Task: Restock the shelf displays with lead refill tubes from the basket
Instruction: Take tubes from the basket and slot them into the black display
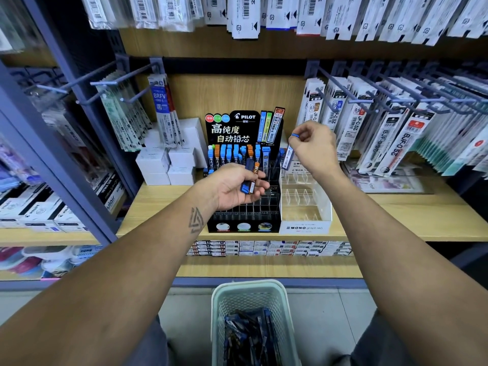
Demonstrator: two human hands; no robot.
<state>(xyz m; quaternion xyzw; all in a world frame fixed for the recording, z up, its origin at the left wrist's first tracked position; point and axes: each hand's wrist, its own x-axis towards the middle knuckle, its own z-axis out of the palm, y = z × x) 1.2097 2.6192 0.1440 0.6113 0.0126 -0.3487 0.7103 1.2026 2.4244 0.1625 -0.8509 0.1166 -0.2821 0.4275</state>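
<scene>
Left hand [236,187] sits mid-frame, palm up, fingers curled in a grip; right hand [313,145] is raised right of centre, fingertips pinched, both forearms stretched forward.

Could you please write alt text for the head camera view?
The right hand pinches a blue-capped lead tube above the clear Mono display. The left hand holds more tubes over the black Pilot display; a basket sits below.

Wooden shelf [396,207], blue-grey metal upright [66,143], pale tiled floor [330,313]
</scene>
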